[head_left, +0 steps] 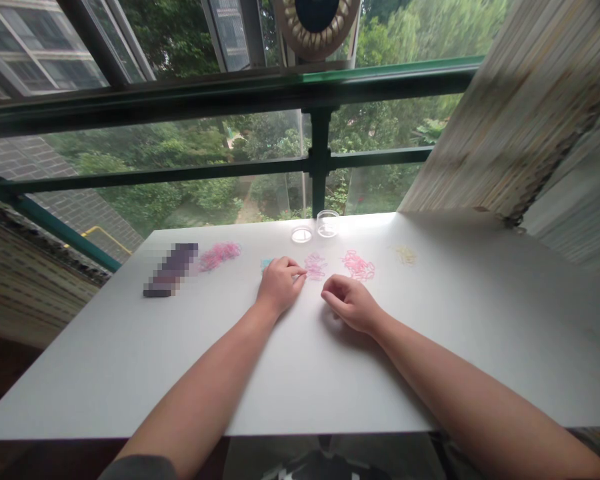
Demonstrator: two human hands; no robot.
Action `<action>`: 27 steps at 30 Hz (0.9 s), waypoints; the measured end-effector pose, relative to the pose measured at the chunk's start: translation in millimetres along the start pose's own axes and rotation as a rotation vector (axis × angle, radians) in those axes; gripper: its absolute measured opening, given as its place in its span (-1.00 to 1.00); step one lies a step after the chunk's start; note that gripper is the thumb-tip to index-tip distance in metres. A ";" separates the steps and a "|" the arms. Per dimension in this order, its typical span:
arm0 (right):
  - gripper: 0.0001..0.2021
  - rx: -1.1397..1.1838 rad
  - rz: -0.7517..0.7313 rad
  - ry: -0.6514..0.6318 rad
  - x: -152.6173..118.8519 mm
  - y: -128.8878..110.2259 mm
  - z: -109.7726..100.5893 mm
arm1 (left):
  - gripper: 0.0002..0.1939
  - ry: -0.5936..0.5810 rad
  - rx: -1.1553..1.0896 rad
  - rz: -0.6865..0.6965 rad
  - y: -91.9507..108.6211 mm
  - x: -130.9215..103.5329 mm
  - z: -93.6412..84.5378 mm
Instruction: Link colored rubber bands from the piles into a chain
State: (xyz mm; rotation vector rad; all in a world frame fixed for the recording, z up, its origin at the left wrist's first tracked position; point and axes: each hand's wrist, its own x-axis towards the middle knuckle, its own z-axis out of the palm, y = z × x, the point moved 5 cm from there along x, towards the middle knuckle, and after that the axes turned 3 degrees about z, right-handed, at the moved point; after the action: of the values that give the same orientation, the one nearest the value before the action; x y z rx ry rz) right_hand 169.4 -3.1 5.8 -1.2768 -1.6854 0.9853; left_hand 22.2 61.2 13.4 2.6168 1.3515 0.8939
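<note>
Small thin loops, which look like rubber bands, lie sorted by colour on a white table (180, 373). My left hand (280, 288) rests on the table with its fingertips pinched at the left edge of the lilac loops (315, 267). It partly covers a little patch of teal loops (266, 264). My right hand (351, 304) is curled, thumb against fingers, just in front of the pink loops (359, 265). Anything inside either pinch is too small or hidden to tell. Yellowish loops (405, 255) lie farther right. To the left is a mixed pink and teal heap (220, 256).
At the back edge stand a clear round container (328, 225) and, beside it, a clear round lid (301, 235). A dark oblong object (173, 270), blurred out, lies at the left. Behind the table are a green railing (320, 153) and a striped curtain (480, 127).
</note>
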 end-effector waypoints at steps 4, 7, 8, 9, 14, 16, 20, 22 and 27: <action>-0.90 -0.002 0.004 0.002 -0.2 0.2 0.2 | -0.80 -0.005 -0.002 0.012 0.2 0.2 0.8; -0.91 0.001 0.003 0.002 -0.3 0.1 -0.1 | -0.79 -0.013 -0.004 0.029 0.3 -0.1 1.3; -0.91 0.001 0.001 0.002 -0.3 0.0 -0.1 | -0.78 -0.016 -0.005 0.036 0.5 -0.2 1.5; -0.91 0.000 -0.001 0.002 -0.3 0.0 -0.2 | -0.77 -0.018 -0.007 0.043 0.8 -0.3 1.6; -0.91 -0.005 -0.006 0.005 -0.5 -0.1 -0.3 | -0.72 -0.040 -0.021 0.074 1.7 -0.8 4.3; -0.90 -0.001 -0.006 0.005 -0.4 -0.2 -0.2 | -0.71 -0.049 -0.024 0.082 2.1 -0.9 5.9; -0.90 0.008 0.003 -0.002 0.0 0.1 0.6 | -0.69 -0.047 -0.021 0.091 3.9 -0.8 5.5; -0.90 0.005 0.000 0.001 0.1 -0.2 0.6 | -0.68 -0.032 -0.029 0.083 3.0 -0.2 1.4; -0.90 -0.010 0.000 0.018 -0.5 -0.7 -1.1 | -0.69 0.068 -0.054 0.007 -21.8 -0.8 -23.8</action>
State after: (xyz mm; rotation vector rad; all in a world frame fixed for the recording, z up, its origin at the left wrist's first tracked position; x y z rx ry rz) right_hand 170.2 -3.6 6.8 -1.2888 -1.6784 0.9642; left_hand -6.4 69.2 26.1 2.5751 1.3140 1.0144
